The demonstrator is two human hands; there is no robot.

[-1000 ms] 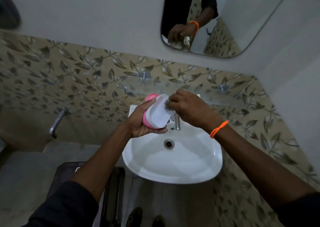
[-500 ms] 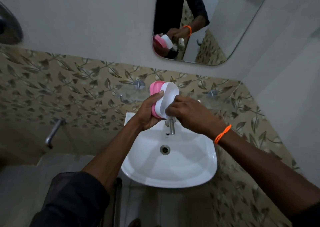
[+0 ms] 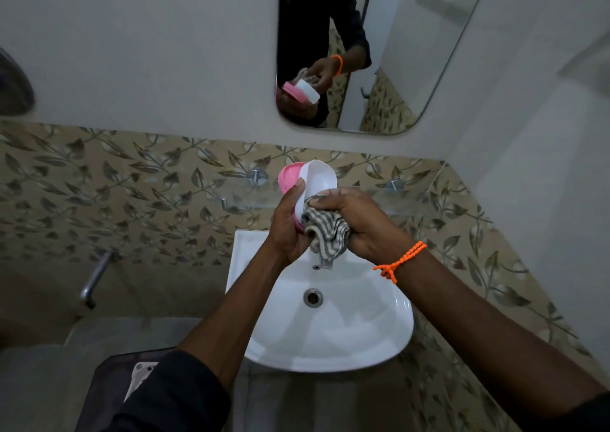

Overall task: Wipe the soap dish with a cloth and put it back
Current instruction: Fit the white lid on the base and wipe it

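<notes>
The soap dish [image 3: 317,177] is white with a pink part [image 3: 288,177] behind it. It is held upright on its edge above the back of the sink. My left hand [image 3: 288,223] grips it from the left, thumb on its rim. My right hand [image 3: 353,220] grips a bunched grey-and-white striped cloth [image 3: 325,232] and presses it against the lower part of the white dish. A loose end of the cloth hangs down over the tap.
A white wall-hung sink [image 3: 333,319] with a drain [image 3: 313,297] lies below the hands. A glass shelf [image 3: 241,194] on metal studs runs along the leaf-patterned tiles. A mirror [image 3: 379,52] hangs above. A metal tap [image 3: 94,278] juts out at the left.
Both hands and the dish have risen from just over the sink to shelf height. The dish has turned more upright. The striped cloth now shows in my right hand.
</notes>
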